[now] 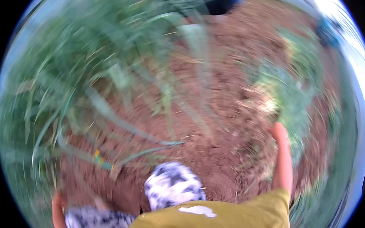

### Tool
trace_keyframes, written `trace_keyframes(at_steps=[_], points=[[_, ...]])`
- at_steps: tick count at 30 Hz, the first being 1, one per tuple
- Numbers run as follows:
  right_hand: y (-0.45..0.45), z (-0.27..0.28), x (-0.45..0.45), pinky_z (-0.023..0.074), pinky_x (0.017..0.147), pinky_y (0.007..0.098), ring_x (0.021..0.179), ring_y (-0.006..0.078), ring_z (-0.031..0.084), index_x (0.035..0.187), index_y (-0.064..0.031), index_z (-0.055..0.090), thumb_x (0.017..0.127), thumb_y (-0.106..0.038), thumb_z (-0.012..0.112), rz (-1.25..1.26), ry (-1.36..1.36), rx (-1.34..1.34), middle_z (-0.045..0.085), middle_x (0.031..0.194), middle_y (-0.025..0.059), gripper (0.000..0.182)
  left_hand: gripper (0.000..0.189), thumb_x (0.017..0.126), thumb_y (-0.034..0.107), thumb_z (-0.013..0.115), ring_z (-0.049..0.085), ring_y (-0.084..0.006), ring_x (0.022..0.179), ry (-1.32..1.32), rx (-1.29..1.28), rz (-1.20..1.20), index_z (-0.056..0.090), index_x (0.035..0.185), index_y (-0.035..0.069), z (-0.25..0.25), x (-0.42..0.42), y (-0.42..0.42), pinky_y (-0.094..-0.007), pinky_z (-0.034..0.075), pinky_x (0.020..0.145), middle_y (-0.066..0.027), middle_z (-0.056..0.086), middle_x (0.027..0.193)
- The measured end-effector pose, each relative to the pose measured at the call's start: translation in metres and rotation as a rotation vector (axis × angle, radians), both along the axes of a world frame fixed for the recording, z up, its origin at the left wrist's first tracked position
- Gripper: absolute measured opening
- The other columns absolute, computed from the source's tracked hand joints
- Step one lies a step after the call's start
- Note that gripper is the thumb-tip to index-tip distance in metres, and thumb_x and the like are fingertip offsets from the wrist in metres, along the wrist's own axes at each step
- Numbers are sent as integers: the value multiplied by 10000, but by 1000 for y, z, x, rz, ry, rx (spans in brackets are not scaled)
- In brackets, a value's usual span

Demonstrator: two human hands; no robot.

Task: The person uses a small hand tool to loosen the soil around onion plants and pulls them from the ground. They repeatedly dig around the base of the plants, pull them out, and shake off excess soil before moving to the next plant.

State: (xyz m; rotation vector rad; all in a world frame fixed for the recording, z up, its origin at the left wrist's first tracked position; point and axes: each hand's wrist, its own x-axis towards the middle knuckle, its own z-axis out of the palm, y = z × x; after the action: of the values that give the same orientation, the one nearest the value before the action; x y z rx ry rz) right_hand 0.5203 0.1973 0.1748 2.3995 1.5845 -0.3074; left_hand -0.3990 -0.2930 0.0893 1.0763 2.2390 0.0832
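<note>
My right arm reaches out to the right, and my right hand (pixel 279 132) is at a heap of long-leaved green plants (pixel 295 95) with pale ends, perhaps leeks or large green onions. Blur hides whether its fingers hold any of them. My left hand (pixel 59 197) is low at the left edge, beside the standing green plants (pixel 64 55); its fingers are too blurred to read. Between the hands, long strap-like leaves (pixel 117 118) bend over reddish-brown soil (pixel 185 126). A small object with green and yellow bands (pixel 102 161) lies on the soil ahead of my left leg.
My knee in black-and-white patterned cloth (pixel 174 184) is low in the middle. A dark object with a blue edge (pixel 217 2) is at the far top. More heaped greens (pixel 306 55) lie farther up on the right. A blurred blue shape (pixel 327 31) is beyond them.
</note>
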Motion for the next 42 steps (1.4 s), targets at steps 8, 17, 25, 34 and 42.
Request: trace_keyframes(at_steps=[8, 17, 25, 34, 42], points=[[-75, 86, -357, 469, 727, 321, 802, 234, 602, 983, -2, 590, 820, -120, 524, 1240, 1069, -887, 630, 856, 122, 212, 423, 784, 339, 626, 609, -190, 683, -67, -223, 102, 580, 1046, 11, 52, 138, 21, -339, 494, 618, -103, 632, 802], [-205, -142, -577, 433, 863, 426, 995, 363, 529, 1179, 14, 429, 728, -278, 677, 1703, 518, -857, 518, 1091, 231, 592, 455, 809, 377, 573, 572, -331, 978, -382, 105, 125, 572, 1093, 21, -22, 175, 15, -394, 438, 863, -204, 605, 1028], [-239, -186, -567, 392, 881, 413, 1032, 351, 429, 1218, -33, 358, 578, -257, 801, 1547, 465, -286, 430, 1074, 167, 810, 395, 801, 310, 604, 601, -288, 926, -311, 241, 283, 582, 1080, 30, -56, 146, -6, -366, 461, 829, -177, 625, 993], [-226, -180, -582, 451, 757, 380, 844, 292, 565, 807, -13, 589, 592, -285, 786, 1182, 719, -558, 576, 846, 121, 399, 230, 826, 133, 588, 612, -159, 674, -493, 359, 599, 588, 987, -31, -115, 52, 35, -303, 493, 624, -98, 627, 766], [-251, -200, -633, 439, 829, 401, 940, 364, 568, 1174, 21, 404, 684, -320, 742, 872, 831, -328, 570, 1030, 241, 686, 266, 772, 229, 630, 600, -328, 837, -59, 512, 741, 591, 929, 17, -155, 10, 55, -391, 463, 753, -176, 625, 855]])
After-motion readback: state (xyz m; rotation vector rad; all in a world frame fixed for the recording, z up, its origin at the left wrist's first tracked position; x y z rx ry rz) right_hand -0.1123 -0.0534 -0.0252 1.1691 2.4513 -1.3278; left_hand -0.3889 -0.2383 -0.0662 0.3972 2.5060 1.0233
